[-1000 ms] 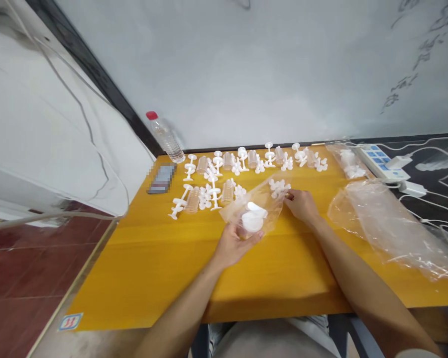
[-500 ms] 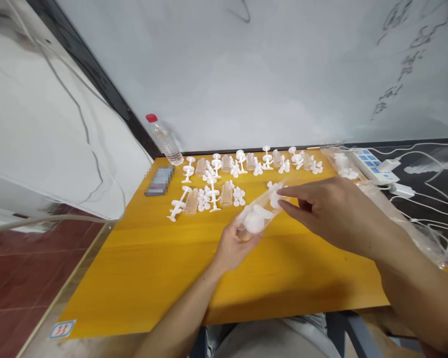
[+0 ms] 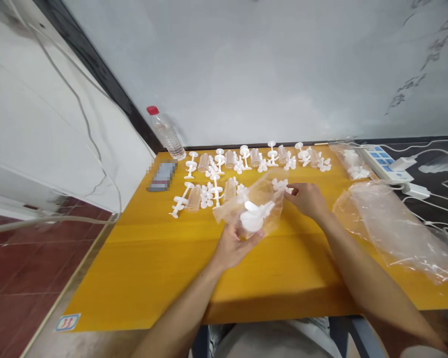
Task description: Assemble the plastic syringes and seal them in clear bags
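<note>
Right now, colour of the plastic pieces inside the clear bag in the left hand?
White plastic pieces; head view shows them best.

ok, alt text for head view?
A person's left hand holds a clear plastic bag of white parts over a yellow table, the right hand near white flower-shaped pieces by the bag's edge. Behind, white and clear plastic pieces lie in rows before a whiteboard.

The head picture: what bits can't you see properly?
In the head view:
Left hand: some fingers hidden behind the clear bag.
White parts inside: exact shapes blurred by the bag's plastic.
Phone: screen blurred into squares.
Whiteboard writing: cut off by the picture's top edge.
</note>
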The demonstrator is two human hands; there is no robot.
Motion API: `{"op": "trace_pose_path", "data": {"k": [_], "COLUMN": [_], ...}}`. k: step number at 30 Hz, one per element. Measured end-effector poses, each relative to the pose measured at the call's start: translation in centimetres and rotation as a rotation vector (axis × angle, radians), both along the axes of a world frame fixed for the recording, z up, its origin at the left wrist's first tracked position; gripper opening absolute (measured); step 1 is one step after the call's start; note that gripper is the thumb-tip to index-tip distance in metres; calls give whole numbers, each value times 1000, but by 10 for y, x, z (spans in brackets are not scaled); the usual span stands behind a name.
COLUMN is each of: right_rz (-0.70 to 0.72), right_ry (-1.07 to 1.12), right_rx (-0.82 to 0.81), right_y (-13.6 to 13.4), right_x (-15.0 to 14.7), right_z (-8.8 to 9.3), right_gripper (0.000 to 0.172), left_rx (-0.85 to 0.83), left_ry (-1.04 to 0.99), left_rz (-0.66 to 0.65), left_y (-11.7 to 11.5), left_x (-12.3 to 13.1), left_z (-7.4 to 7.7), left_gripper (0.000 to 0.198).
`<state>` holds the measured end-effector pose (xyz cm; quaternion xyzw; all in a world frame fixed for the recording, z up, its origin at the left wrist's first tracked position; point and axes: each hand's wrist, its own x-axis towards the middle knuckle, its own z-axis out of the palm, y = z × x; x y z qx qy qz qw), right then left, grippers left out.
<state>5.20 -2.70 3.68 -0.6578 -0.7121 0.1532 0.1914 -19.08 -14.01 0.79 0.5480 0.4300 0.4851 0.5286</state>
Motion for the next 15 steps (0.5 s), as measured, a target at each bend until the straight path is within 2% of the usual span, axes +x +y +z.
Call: {"op": "trace_pose_path", "data": {"k": [2,4,7,9,11,13,14,15], "right_rz": [25,65,86,60,-10,-77,2,135], "right_ry": [0,23,75,123,216,356,353,315], "right_rx": [-33,-35,-20,4,137,463,590,641], "right_y": [9,13,7,-9,-38,-73,-89,-101], "right_x": [-9,-17,-20,-16,-10,-8,-9,-12], "right_z": [-20,-29,-22,1,39,84,105,123], "right_gripper": [28,22,19,21,31,29,27,26], "left_rx": [16,34,34,26,19,22,30,42], "left_ry": [3,0,1,14,36,63,77,90], "left_rz": [-2,4,4,15,23,31,38,43], "left_y": [0,0,0,-1,-1,-2,-2,-2], "left_x": [1,2,3,3,4,5,6,7], "left_z": [0,1,1,1,1,2,3,5], "left_gripper": [51,53,57,58,56,52,50,48]}}
